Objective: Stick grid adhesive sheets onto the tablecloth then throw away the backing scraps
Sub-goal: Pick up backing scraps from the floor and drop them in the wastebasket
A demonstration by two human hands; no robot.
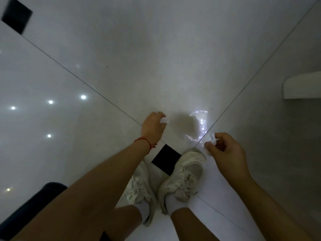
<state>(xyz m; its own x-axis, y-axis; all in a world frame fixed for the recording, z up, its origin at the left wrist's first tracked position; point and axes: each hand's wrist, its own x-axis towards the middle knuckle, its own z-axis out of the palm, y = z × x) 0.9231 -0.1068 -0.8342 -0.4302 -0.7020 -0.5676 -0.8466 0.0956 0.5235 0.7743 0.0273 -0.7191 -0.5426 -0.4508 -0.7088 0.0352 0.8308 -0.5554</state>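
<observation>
I look straight down at a glossy white tiled floor point(156, 58). My left hand point(153, 126), with a red string at the wrist, grips a small crumpled white backing scrap point(164, 120) low over the floor. My right hand point(225, 150) pinches a second crumpled white scrap point(211, 140) between thumb and fingers, near my right shoe. Neither the tablecloth nor any grid adhesive sheet is in view.
My two white shoes point(182, 178) stand on the tiles beside a small black square inlay point(166, 159). Another black inlay point(16, 14) lies far left. A white ledge point(302, 87) juts in at the right edge. A dark object point(26, 209) sits bottom left.
</observation>
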